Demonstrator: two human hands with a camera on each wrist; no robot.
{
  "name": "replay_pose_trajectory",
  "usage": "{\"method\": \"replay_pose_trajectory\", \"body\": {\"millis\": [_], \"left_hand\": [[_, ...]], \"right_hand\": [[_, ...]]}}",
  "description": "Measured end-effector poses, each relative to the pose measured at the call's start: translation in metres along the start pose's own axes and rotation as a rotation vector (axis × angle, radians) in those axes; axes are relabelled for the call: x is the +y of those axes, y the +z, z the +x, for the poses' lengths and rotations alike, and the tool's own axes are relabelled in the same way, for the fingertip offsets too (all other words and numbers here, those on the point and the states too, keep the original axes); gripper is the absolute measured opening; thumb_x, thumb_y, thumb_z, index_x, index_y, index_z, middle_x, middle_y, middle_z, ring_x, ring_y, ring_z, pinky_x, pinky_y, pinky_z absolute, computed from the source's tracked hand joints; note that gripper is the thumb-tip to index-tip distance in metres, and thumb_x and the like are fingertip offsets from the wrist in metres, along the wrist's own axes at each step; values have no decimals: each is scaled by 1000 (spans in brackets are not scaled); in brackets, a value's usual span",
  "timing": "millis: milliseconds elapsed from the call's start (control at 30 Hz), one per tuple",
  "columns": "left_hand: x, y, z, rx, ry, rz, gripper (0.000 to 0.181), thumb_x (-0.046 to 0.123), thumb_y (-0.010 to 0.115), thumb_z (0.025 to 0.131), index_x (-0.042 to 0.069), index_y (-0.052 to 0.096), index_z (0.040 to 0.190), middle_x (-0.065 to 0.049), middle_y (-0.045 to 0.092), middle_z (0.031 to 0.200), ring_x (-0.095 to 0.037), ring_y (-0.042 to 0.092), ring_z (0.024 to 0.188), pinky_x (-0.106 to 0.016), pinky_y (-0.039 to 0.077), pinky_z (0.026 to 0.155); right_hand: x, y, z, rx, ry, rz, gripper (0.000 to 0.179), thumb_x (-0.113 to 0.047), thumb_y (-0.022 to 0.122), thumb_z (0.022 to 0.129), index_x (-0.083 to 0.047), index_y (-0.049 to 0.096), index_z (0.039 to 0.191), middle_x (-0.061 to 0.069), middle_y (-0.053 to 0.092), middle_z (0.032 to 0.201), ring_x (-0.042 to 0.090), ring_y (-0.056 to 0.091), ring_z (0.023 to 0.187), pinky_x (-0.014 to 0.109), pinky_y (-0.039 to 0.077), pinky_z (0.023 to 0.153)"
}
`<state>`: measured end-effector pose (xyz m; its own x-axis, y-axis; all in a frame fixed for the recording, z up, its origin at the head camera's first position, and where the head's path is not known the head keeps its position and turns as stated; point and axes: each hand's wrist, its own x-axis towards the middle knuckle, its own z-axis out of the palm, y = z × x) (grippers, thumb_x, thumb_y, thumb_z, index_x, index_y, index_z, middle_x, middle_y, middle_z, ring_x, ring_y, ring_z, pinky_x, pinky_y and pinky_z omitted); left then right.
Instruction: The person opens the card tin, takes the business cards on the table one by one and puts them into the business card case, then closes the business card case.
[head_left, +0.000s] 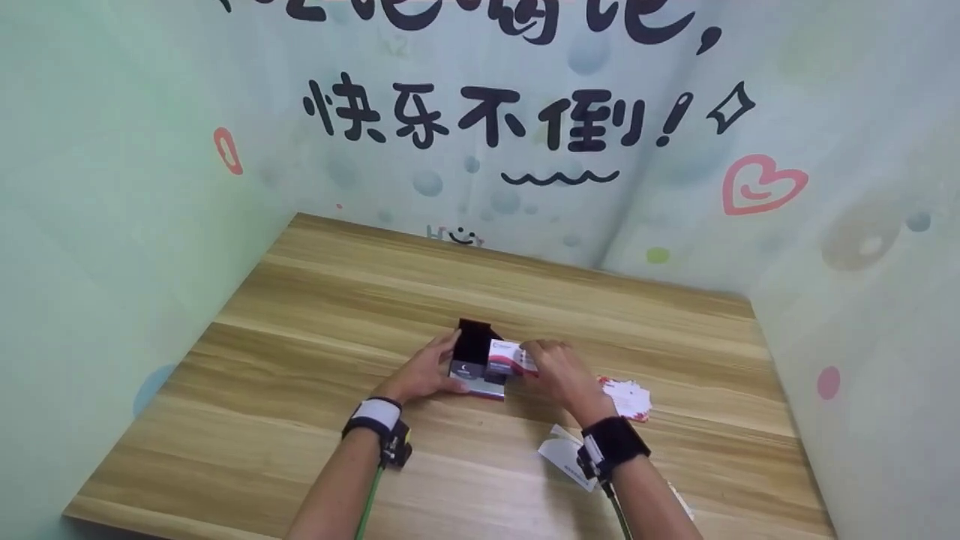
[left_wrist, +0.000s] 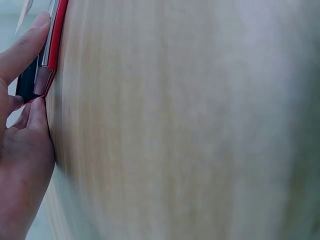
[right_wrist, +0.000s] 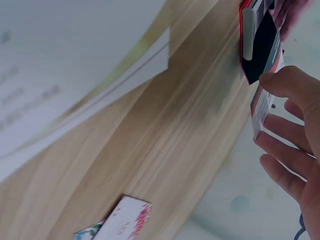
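A small black card case with a red edge stands opened on the table, its dark flap raised. My left hand grips the case from the left, thumb at the front and fingers behind and underneath. In the head view, a white business card with a red and dark wave is in front of the case's right part. My right hand pinches that card between thumb and fingers at its right end. Whether a single card or several are in that pinch I cannot tell.
White cards with red floral edges lie spread right of my right wrist. Nearer, a white card with grey print is propped at a slant beside the wrist strap. Another pale card is mostly hidden by my right forearm. Walls border the wooden table.
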<state>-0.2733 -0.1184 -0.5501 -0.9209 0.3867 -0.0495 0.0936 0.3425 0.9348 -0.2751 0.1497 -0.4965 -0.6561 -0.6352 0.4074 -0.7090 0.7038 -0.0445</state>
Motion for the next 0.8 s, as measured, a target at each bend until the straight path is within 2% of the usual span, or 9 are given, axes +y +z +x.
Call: {"method": "replay_pose_trajectory", "body": {"millis": [167, 300, 367, 533, 667, 800], "left_hand": [[0, -1, 1, 1, 7, -5, 104, 4, 82, 78, 3, 17, 159, -23, 12, 167, -38, 31, 150, -43, 27, 124], [0, -1, 2, -4, 17, 8, 105, 4, 83, 78, 1, 16, 159, -25, 13, 166, -38, 32, 149, -44, 28, 124], [1, -1, 2, -9, 20, 1, 105, 3, 82, 79, 1, 15, 159, -26, 13, 166, -38, 31, 149, -44, 28, 124], [0, 0, 3, -6, 9, -18, 105, 5, 82, 79, 3, 15, 160, -28, 9, 165, -37, 31, 149, -44, 28, 123], [-1, 1, 3, 1, -1, -39, 107, 3, 83, 77, 4, 15, 160, -29, 9, 165, -39, 30, 150, -44, 28, 123], [-2, 3, 2, 10, -2, -33, 107, 3, 84, 76, 3, 16, 160, -30, 10, 164, -41, 30, 149, -44, 28, 124]], "right_hand": [[-6, 3, 14, 28, -43, -35, 25, -12, 82, 79, -3, 67, 98, 10, 71, 82, 29, 68, 69, 40, 58, 61], [-10, 6, 20, 29, -48, -73, 25, -13, 83, 77, -4, 67, 93, 9, 70, 78, 28, 66, 65, 41, 55, 59], [-12, 8, 22, 27, -51, -87, 25, -12, 84, 74, -4, 66, 90, 8, 69, 76, 28, 65, 64, 41, 54, 59], [-20, 13, 28, -3, -54, -111, 25, -18, 83, 78, -4, 66, 91, 8, 70, 77, 25, 66, 65, 39, 56, 65], [-25, 17, 29, -59, -25, -72, 25, -16, 82, 79, -3, 68, 95, 11, 72, 83, 25, 68, 68, 38, 59, 68], [-27, 21, 29, -82, -3, -26, 24, -16, 82, 81, -2, 68, 95, 12, 72, 83, 26, 67, 67, 37, 59, 63]]}}
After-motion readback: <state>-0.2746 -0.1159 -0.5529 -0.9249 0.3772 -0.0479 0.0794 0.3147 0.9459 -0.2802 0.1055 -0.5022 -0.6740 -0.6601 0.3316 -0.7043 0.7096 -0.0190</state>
